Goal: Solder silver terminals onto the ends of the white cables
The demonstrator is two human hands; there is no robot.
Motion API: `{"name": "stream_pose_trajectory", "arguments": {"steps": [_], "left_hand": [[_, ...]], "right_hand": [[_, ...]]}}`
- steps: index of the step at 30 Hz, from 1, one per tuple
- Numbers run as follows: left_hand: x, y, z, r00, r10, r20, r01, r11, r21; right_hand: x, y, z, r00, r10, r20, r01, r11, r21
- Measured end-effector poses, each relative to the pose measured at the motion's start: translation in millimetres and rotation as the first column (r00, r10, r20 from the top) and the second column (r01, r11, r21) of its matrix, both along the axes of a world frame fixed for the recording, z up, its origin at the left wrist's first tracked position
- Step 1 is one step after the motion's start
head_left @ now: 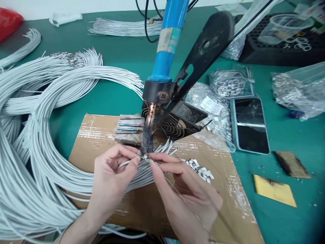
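Observation:
My left hand (111, 179) is closed in a pinch on a white cable (123, 164), close to its end. At my fingertips a small shiny metal piece (144, 157) sits right below the tip of a soldering iron (165, 47); whether they touch is hard to see. The iron has a blue handle and hangs tip down in a black bracket (200, 54). Thin solder wire (186, 202) trails across the palm of my right hand (185, 189), whose thumb and forefinger are pinched on it by the metal piece. A bundle of white cables (144, 174) passes beneath both hands.
Coiled white cables (48, 142) fill the left side. Cardboard (236, 203) covers the green table, carrying a grey block (129, 135) and small metal pieces (200, 169). At right lie a phone (251, 125), bags of metal parts (230, 83), a yellow sponge (274, 190) and a black crate (264, 54).

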State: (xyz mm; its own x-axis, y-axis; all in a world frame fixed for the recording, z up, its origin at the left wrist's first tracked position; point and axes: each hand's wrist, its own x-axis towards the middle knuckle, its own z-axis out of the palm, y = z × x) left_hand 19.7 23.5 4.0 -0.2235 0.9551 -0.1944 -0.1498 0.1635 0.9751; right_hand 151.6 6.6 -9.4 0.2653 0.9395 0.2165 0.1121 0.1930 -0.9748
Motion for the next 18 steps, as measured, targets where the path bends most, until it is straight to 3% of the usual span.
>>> {"name": "stream_pose_trajectory", "arguments": {"steps": [18], "left_hand": [[-0.9, -2.0, -1.0, 0.999, -0.005, -0.037, 0.006, 0.999, 0.031]], "right_hand": [[-1.0, -0.2, 2.4, 0.997, -0.024, 0.075, 0.023, 0.999, 0.025]]}}
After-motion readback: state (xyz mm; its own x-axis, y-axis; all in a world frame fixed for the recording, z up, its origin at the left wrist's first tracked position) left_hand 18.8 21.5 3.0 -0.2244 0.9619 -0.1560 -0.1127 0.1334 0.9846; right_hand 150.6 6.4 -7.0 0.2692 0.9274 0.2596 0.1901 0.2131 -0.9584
